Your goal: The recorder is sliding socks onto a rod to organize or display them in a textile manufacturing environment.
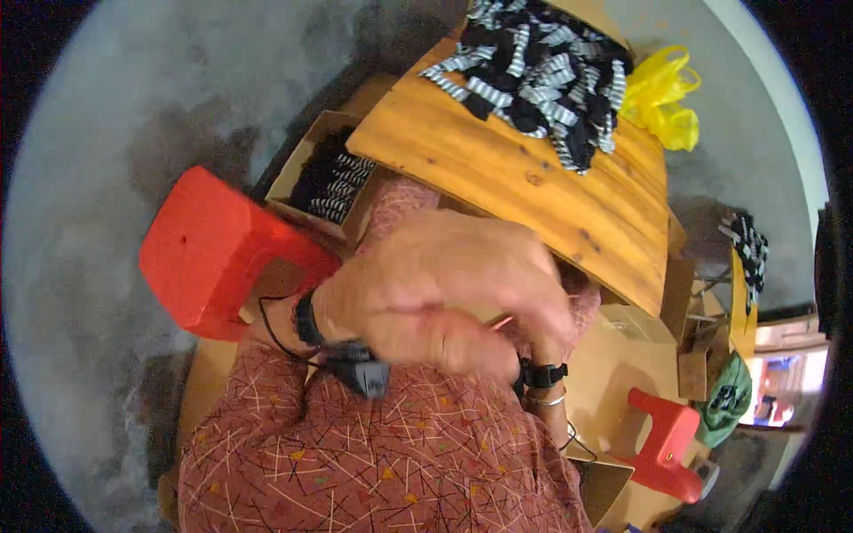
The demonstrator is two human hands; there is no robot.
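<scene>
My left hand (435, 284) is raised above my lap, smeared by motion, with its fingers curled and the thumb bent toward them. What it pinches, if anything, is too blurred to name. My right hand (548, 345) is close by at its right, mostly covered by the left, and its fingers do not show clearly. Black straps circle both wrists, and a small black device (360, 369) with a cord hangs at the left one. Beneath the hands lies reddish patterned clothing (382, 444) over my lap.
Ahead stands a wooden table (533, 191) heaped with black-and-grey striped fabric pieces (542, 80), beside a yellow plastic bag (662, 98). To the left are a red stool (209, 249) and a carton of striped pieces (333, 182). Another red stool (662, 444) is at right, near cardboard (613, 364).
</scene>
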